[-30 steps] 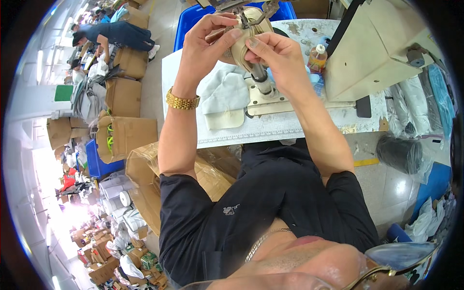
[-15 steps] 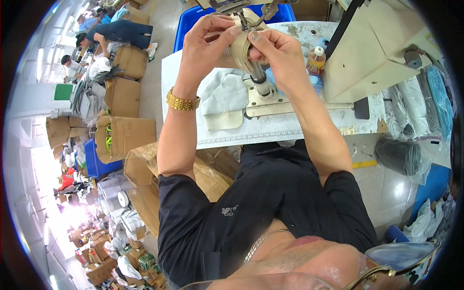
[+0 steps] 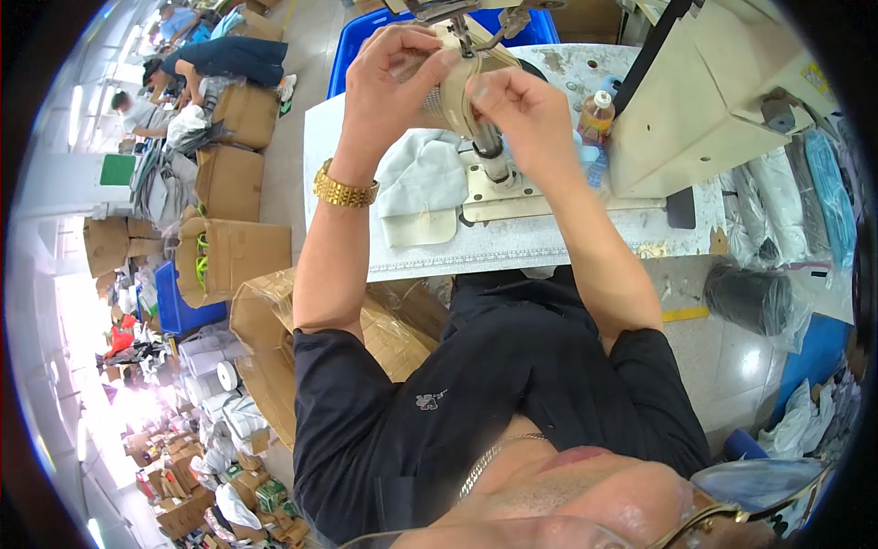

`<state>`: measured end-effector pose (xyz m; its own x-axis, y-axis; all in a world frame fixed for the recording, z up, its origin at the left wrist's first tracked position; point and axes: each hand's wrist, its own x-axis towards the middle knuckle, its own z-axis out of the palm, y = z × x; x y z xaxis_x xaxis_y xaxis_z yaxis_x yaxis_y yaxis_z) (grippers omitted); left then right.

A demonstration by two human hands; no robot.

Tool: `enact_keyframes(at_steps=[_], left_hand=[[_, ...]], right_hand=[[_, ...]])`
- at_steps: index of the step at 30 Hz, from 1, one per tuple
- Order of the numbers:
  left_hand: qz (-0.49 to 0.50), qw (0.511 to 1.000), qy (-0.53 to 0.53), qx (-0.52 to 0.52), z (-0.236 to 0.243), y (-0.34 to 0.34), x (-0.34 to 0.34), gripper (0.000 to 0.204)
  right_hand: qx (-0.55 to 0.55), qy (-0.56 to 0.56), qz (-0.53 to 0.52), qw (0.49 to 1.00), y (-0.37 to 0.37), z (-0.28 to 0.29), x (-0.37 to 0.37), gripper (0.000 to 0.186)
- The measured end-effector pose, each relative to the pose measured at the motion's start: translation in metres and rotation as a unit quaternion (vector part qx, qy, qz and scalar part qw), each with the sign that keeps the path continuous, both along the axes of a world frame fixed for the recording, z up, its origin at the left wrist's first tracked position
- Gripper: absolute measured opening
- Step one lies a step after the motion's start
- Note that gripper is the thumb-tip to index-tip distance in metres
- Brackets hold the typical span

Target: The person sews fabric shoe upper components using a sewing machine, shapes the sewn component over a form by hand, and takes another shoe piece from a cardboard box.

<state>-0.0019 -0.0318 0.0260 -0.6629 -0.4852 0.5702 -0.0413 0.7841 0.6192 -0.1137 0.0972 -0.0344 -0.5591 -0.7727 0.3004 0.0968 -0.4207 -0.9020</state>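
A beige mesh piece with a smooth, banded edge lies curved over the post of a sewing machine, under the needle and presser foot. My left hand grips its left side, thumb on top near the needle, other fingers bent over the mesh. On the right, my right hand pinches the banded edge between thumb and curled fingers; part of those fingertips is hidden. Pale grey fabric pieces lie on the table, below my left hand.
The white machine table has a ruler strip along its near edge. A bottle stands between my right hand and the machine's body. Behind is a blue bin. An open cardboard box sits at left; people work farther off.
My right hand has shifted slightly right and its fingers have curled in more at the banded edge. My left hand keeps nearly the same grip. The view has moved a little.
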Motion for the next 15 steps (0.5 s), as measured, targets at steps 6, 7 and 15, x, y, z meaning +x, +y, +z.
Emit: enact_keyframes(at_steps=[6, 7, 15], left_hand=[[-0.071, 0.993, 0.025, -0.09, 0.0, -0.003, 0.005, 0.014], [-0.07, 0.996, 0.027, -0.045, 0.0, -0.002, 0.005, 0.013], [-0.018, 0.999, 0.036, -0.027, -0.002, 0.008, 0.001, 0.013]], right_hand=[[0.014, 0.099, -0.015, 0.995, 0.005, 0.006, 0.008, 0.019], [0.024, 0.095, -0.012, 0.995, 0.005, 0.006, 0.008, 0.017], [0.005, 0.026, 0.015, 1.0, 0.001, 0.002, 0.002, 0.015]])
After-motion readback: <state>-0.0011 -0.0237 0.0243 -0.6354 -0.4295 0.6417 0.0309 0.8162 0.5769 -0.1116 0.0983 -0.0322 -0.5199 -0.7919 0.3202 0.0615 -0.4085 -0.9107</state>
